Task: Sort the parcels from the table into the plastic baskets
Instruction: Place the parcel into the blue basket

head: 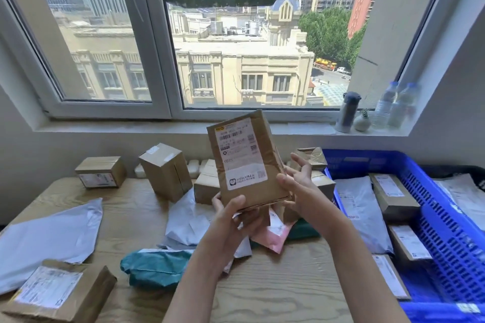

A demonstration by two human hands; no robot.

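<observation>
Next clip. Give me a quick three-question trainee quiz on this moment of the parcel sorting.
1. True or false: the brown cardboard box with a white shipping label lies flat on the wooden table.
2. What does the blue plastic basket at the right hold? A) nothing B) grey mailer bags and long cardboard boxes C) water bottles
3. Fill in: the left hand grips the labelled box at its ___ edge.

Key: 1 false, it is held upright above the table; 2 B; 3 bottom.
</observation>
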